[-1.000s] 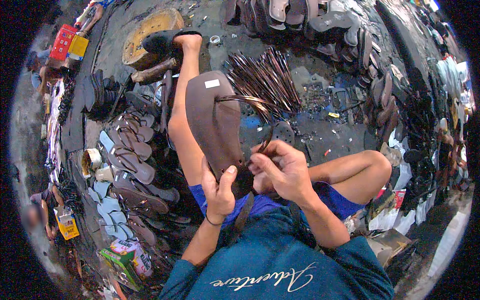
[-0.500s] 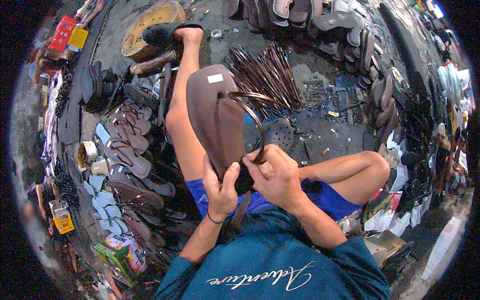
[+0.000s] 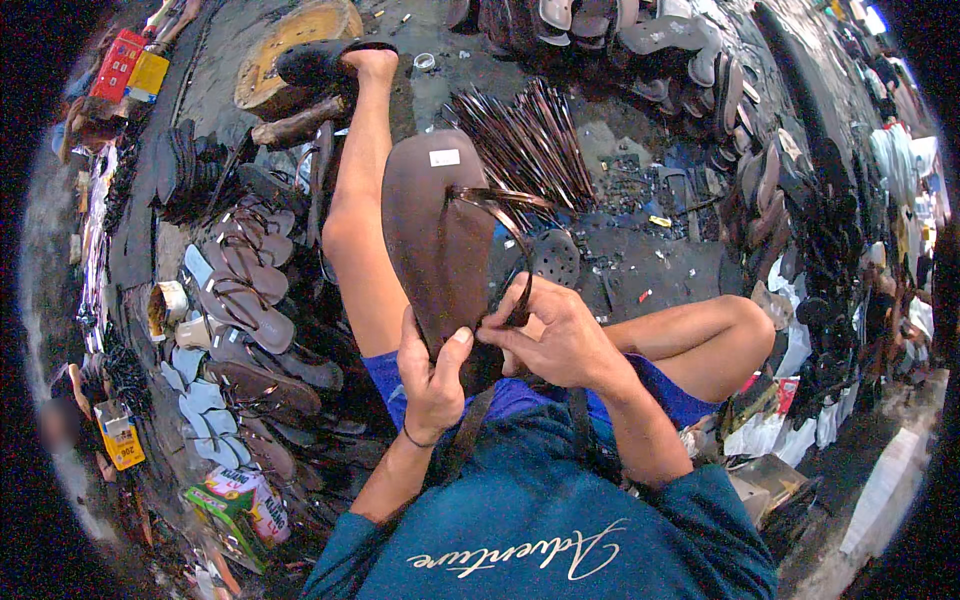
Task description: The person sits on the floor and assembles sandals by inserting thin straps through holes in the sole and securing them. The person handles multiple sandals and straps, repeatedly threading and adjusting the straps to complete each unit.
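Observation:
A brown flip-flop (image 3: 437, 235) with a small white label near its toe is held up in front of me, toe pointing away. My left hand (image 3: 433, 375) grips its heel end, thumb on the top face. Glossy brown straps (image 3: 515, 225) rise from the toe hole and loop down toward the right edge of the sole. My right hand (image 3: 553, 333) pinches the strap's lower end against that edge, near the heel. Its fingertips partly hide where strap and sole meet.
Glossy brown straps lie in a bundle (image 3: 530, 140) beyond the flip-flop, with a black perforated clog (image 3: 555, 257) nearer. Finished flip-flops (image 3: 250, 300) pile up on the left. Dark soles (image 3: 590, 30) are heaped at the far side. A round wooden block (image 3: 265, 70) stands far left beside my foot.
My right hand has shifted slightly and its fingers have moved at the strap end. The strap's loop sits closer to the sole. The left hand keeps its hold on the heel.

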`<state>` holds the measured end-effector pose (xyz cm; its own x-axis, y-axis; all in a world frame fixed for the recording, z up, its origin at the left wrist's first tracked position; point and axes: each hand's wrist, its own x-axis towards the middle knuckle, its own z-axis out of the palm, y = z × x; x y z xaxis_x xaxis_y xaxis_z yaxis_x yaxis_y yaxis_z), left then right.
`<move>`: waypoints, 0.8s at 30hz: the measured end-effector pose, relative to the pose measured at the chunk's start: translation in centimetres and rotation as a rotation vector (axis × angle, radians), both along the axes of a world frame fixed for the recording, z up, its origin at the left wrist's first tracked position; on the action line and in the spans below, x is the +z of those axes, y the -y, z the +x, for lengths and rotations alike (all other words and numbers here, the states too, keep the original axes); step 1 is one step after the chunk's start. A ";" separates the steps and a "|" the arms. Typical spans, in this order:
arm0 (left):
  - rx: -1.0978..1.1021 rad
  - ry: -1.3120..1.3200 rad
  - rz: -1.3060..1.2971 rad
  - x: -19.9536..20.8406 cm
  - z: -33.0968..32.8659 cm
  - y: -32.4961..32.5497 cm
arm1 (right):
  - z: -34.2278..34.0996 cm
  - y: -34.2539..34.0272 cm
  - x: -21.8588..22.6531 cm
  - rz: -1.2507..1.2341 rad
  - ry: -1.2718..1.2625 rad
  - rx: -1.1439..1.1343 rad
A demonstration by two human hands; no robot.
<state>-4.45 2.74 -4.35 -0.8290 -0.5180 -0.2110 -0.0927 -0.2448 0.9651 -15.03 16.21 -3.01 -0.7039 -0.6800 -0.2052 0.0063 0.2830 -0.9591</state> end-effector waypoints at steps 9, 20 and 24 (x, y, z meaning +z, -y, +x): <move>-0.029 0.063 0.032 -0.3 0.2 0.6 | 0.6 0.3 0.2 -0.040 0.197 -0.138; -0.093 0.146 0.582 1.7 -0.7 2.6 | 1.2 -0.1 -3.5 -0.515 1.025 -0.205; -0.156 0.211 0.501 2.9 -0.9 2.6 | 2.0 -0.3 -7.0 -0.479 0.931 -0.051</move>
